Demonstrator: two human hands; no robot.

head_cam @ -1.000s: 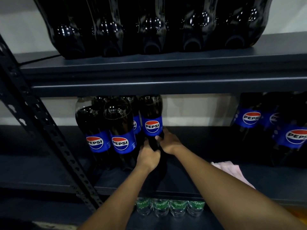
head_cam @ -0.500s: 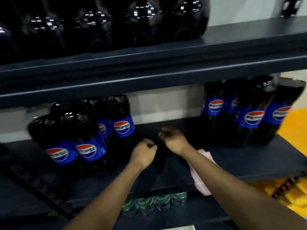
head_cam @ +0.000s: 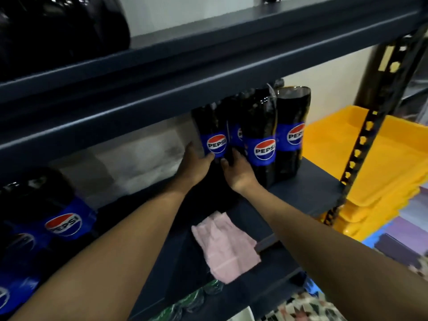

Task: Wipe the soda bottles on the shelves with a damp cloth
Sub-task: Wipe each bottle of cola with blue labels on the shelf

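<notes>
One soda bottle (head_cam: 216, 144) — the leftmost of a tight cluster standing upright on the middle shelf (head_cam: 308, 185) — is the thing in hand, and both grips are on it at the lower edge of its blue label. The left grip (head_cam: 196, 164) wraps its left flank with the thumb laid against the label's bottom edge. The right grip (head_cam: 238, 173) clasps the other flank, fingers tucked into the gap against the neighbouring bottles (head_cam: 264, 150) just to its right. Two grips on one bottle and none on the rag reads as a lift or a slide. The bottle looks large and full, and it is packed too close to its fellows to be wiped all round where it stands, so it probably has to be drawn clear first. The pink cloth (head_cam: 224, 246) lies loose on the same shelf, below the grips and nearer the person, between the two forearms, where either grip could drop back onto it. Well to the left of the left grip stands another group of bottles (head_cam: 63, 224). Above both grips the upper shelf (head_cam: 162, 89) carries more, and yellow bins (head_cam: 382, 163) are stacked beyond the right grip, past the rack's upright.
</notes>
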